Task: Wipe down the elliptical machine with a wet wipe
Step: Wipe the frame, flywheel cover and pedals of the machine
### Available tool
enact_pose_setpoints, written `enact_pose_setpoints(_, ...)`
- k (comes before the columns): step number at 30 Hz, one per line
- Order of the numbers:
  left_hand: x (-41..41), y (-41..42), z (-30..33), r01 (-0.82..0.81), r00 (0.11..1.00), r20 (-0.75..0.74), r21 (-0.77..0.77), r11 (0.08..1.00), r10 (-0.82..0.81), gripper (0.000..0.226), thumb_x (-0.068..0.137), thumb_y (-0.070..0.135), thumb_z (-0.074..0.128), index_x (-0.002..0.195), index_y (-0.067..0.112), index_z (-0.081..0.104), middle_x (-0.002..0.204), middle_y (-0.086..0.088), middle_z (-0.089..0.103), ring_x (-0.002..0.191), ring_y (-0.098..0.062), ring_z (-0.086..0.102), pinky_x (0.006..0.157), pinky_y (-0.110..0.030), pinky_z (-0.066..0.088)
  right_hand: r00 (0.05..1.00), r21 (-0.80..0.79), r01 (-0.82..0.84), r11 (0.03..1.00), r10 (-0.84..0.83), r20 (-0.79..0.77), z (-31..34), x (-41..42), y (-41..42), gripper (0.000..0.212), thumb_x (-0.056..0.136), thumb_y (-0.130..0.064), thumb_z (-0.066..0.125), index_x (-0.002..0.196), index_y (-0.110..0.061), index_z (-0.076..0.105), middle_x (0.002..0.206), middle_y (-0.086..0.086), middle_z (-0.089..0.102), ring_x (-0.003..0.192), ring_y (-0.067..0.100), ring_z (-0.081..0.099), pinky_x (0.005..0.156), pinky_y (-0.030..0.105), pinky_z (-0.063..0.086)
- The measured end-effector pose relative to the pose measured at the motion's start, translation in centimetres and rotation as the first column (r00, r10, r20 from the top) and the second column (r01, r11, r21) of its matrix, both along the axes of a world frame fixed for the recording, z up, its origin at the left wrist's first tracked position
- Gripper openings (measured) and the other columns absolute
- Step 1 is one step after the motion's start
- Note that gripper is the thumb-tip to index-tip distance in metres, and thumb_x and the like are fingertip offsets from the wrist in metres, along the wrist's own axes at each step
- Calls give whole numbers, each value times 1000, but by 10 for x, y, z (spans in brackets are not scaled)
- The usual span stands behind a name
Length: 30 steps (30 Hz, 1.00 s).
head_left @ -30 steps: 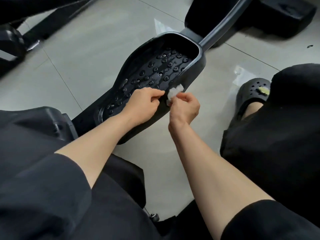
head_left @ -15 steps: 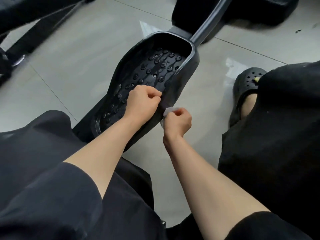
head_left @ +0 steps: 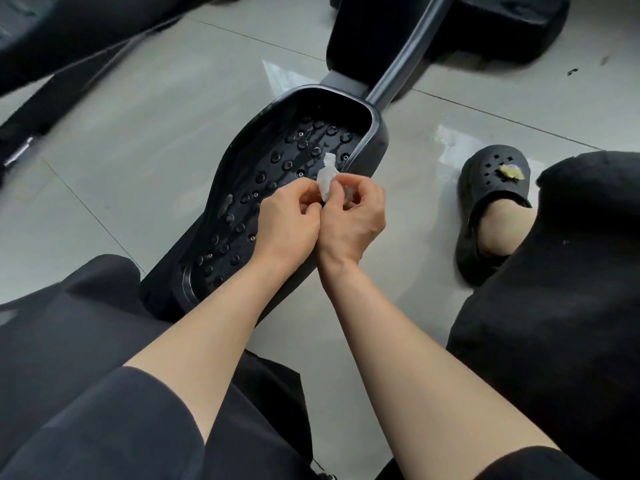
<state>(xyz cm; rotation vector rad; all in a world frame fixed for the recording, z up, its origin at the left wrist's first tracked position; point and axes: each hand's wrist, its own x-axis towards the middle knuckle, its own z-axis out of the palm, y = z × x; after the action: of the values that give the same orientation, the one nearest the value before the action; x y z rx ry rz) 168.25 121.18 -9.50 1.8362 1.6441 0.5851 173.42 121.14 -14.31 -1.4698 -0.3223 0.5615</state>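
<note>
On the left I see the studded pedal [head_left: 277, 188] of the elliptical, its tread streaked and glistening, which I take as wet from wiping. Half a second ago my left hand [head_left: 287, 226] lay curled on the tread alone while the right worked the outer edge; now the left has come off the tread and met the right over the near rim. Its fingertips pinch the wet wipe [head_left: 327, 180], which stands up in a crumpled white twist between both hands, lifted clear of the pedal. My right hand [head_left: 353, 223], fingers curled, pinches the other side of the wipe. I judge this a pause to refold or open the wipe to a fresh face, so no wiping is happening just now. Further right sits a black clog [head_left: 491, 209] on the tiled floor [head_left: 138, 150]
</note>
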Motion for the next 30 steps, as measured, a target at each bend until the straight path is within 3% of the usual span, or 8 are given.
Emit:
enact_pose_setpoints(6, 11, 12, 1, 20, 1000, 13, 19, 1000, -20, 32, 90, 3, 55, 120, 14, 63, 105, 1, 68, 93, -7, 65, 94, -26, 51, 989, -28, 121, 992, -123, -78, -6, 20, 20, 21, 85, 2, 60, 78, -17, 55, 82, 6, 58, 65, 6, 47, 66, 13, 37)
enact_pose_setpoints(12, 20, 33, 4, 114, 992, -60, 5, 993, -114, 30, 91, 5, 57, 115, 15, 71, 105, 2, 72, 93, -7, 66, 90, -21, 51, 996, -59, 86, 995, -84, 35, -12, 10, 6, 17, 82, 6, 57, 74, -8, 59, 81, 6, 55, 66, 17, 50, 63, 7, 36)
enact_pose_setpoints(18, 36, 48, 4, 141, 988, -69, 38, 989, -138, 26, 92, 10, 61, 114, 16, 71, 102, 8, 71, 89, -2, 65, 86, -13, 50, 993, -151, 113, 982, -114, 0, -20, 69, 56, 10, 83, 3, 57, 79, -4, 62, 83, 13, 63, 76, 21, 54, 72, 17, 34)
enact_pose_setpoints(23, 42, 49, -10, 79, 995, -66, 143, 987, -70, 21, 88, 10, 66, 109, 10, 73, 100, 2, 71, 84, -5, 64, 83, -12, 49, 986, -77, 134, 988, -126, 106, -25, 36, 28, 9, 83, 6, 59, 76, 0, 62, 80, 3, 53, 72, 24, 56, 68, 19, 39)
enact_pose_setpoints(26, 43, 46, -16, 69, 997, -50, 215, 974, -60, 20, 88, 9, 68, 106, 8, 74, 95, 4, 68, 80, -2, 62, 78, -7, 47, 978, 1, 131, 991, -129, 161, -17, 61, 56, 10, 82, 1, 61, 82, -1, 71, 89, 6, 62, 85, 25, 62, 79, 24, 46)
enact_pose_setpoints(28, 43, 45, -18, 74, 997, -43, 236, 969, -65, 20, 88, 9, 68, 107, 8, 73, 92, 6, 66, 77, 2, 61, 78, -6, 45, 995, 4, 33, 999, -33, 96, -16, 82, 81, 14, 84, -2, 62, 89, -1, 75, 99, 8, 68, 94, 20, 63, 88, 24, 47)
enact_pose_setpoints(30, 43, 44, -18, 87, 996, -48, 242, 966, -77, 20, 89, 9, 67, 108, 8, 73, 91, 7, 64, 78, 6, 59, 76, -4, 44, 991, 7, -103, 995, 103, -89, -30, 100, 101, 16, 86, -11, 62, 88, -3, 76, 92, 1, 69, 89, 13, 62, 89, 28, 48)
